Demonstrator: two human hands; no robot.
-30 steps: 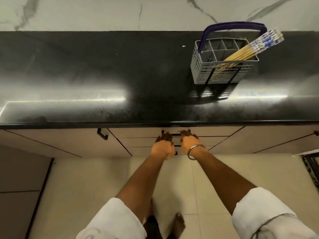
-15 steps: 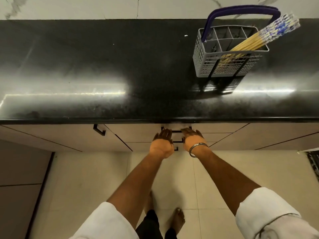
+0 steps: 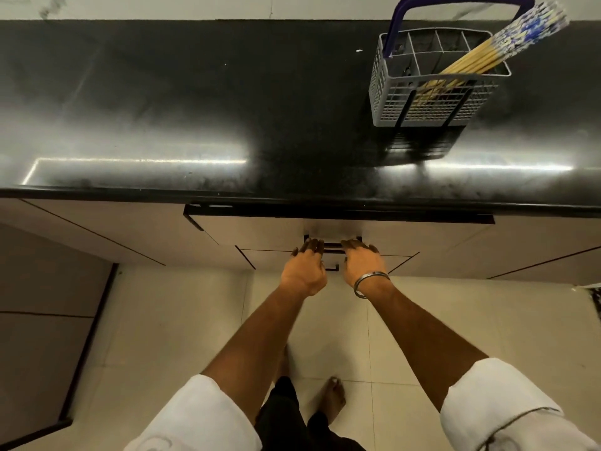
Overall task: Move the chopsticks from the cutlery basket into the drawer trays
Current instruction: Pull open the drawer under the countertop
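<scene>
A grey cutlery basket (image 3: 422, 105) with a blue handle stands on the black countertop at the far right. A bundle of yellow chopsticks (image 3: 487, 56) with blue-and-white tops leans out of it to the right. Below the counter edge, the top drawer (image 3: 260, 226) is pulled out a little, showing a dark gap. My left hand (image 3: 304, 271) and my right hand (image 3: 362, 263), which has a metal bangle at the wrist, both curl their fingers over the drawer's black handle (image 3: 331, 247). The drawer's inside is hidden.
The glossy black countertop (image 3: 195, 125) runs the full width, with a marble wall behind it. More beige drawers and cabinet doors (image 3: 97, 236) flank the open one. My bare feet stand on the pale tiled floor (image 3: 406, 320).
The top drawer has slid out a short way under both hands. The view has moved closer to the counter, so the basket sits higher and further right.
</scene>
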